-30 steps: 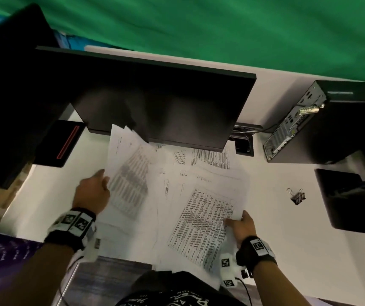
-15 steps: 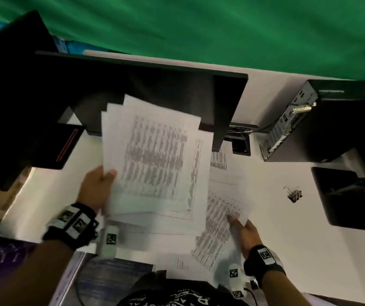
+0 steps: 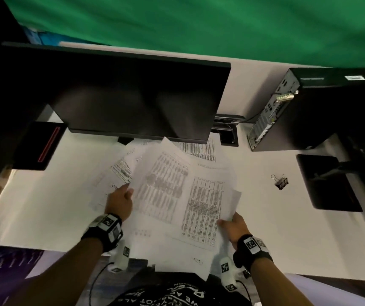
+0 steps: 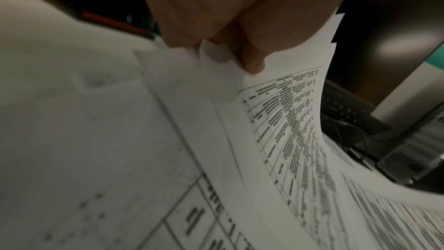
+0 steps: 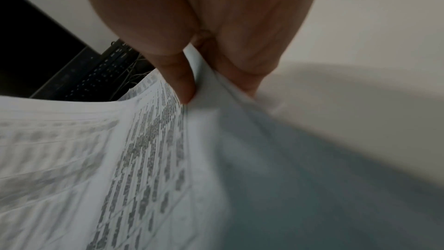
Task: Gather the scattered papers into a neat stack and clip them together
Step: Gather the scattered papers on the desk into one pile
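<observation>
Several printed white papers (image 3: 177, 195) lie overlapped on the white desk (image 3: 44, 206) in front of the monitor. My left hand (image 3: 121, 195) pinches the left edge of a few sheets, thumb on top; the left wrist view shows the hand (image 4: 240, 54) holding those papers (image 4: 276, 130) lifted and curved. My right hand (image 3: 230, 224) pinches the right edge of other sheets; in the right wrist view the thumb and fingers of that hand (image 5: 192, 86) clamp the papers (image 5: 120, 159). A black binder clip (image 3: 281, 182) sits alone on the desk to the right of the papers.
A black monitor (image 3: 133, 96) overhangs the far papers. A computer tower (image 3: 309, 111) lies at the right, with a black stand base (image 3: 327, 184) in front of it. A dark box with a red stripe (image 3: 42, 146) stands at the left. The desk's front edge runs by my body.
My left hand lifted a bunch of sheets, swung them right and lowered them onto the middle pile. My right hand shifted to the pile's right edge and pinched it.
</observation>
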